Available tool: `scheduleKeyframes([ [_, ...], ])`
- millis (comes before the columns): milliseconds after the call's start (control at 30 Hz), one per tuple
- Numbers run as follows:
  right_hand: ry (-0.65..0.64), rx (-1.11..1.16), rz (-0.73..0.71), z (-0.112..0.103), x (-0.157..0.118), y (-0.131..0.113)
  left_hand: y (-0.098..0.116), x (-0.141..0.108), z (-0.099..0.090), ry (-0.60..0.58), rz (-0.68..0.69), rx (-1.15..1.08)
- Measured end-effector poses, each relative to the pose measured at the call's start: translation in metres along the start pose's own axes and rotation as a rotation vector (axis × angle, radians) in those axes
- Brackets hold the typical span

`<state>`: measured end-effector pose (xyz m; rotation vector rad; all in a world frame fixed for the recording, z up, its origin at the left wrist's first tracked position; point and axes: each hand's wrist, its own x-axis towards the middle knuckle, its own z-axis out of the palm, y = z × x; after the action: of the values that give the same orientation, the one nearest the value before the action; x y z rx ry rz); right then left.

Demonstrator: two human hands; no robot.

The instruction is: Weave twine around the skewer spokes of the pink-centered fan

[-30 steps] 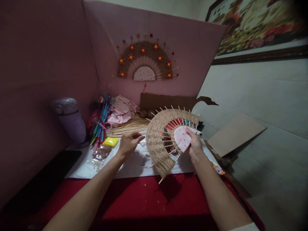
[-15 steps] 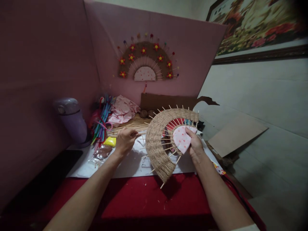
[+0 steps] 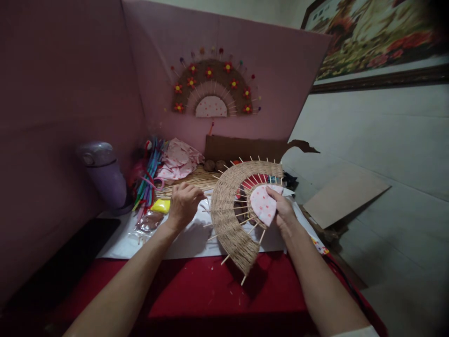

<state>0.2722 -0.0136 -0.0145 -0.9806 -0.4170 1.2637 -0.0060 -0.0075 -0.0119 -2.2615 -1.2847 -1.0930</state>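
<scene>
My right hand (image 3: 285, 211) grips a woven half-round fan (image 3: 228, 206) by its inner half-disc of white cloth with pink dots (image 3: 263, 204), thumb on top. Tan twine is woven round thin wooden sticks, whose ends poke out beyond the outer edge. The fan is tilted above the table, its lower end over the red cloth. Left of the fan's outer edge, my left hand (image 3: 184, 206) is closed in a pinch, fingertips close to the stick ends. What the pinch holds, if anything, is too small to make out.
A similar fan with red flowers (image 3: 209, 73) hangs on the pink board behind. At left stand a purple bottle (image 3: 107, 175), colourful pipe cleaners (image 3: 149, 168) and a yellow packet (image 3: 161, 206). Dotted cloth (image 3: 180, 159) lies behind, with brown cardboard (image 3: 245, 149) beside it.
The fan has turned slightly, its lower end swinging down and right and its upper end shifting left. My left hand stays pinched, tilted a little differently.
</scene>
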Motion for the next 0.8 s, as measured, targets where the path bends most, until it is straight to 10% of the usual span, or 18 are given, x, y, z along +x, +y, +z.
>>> scheduleKeyframes([
  [800, -0.138, 0.044, 0.195, 0.004, -0.014, -0.006, 0.002, 0.0, 0.014, -0.34, -0.612, -1.225],
])
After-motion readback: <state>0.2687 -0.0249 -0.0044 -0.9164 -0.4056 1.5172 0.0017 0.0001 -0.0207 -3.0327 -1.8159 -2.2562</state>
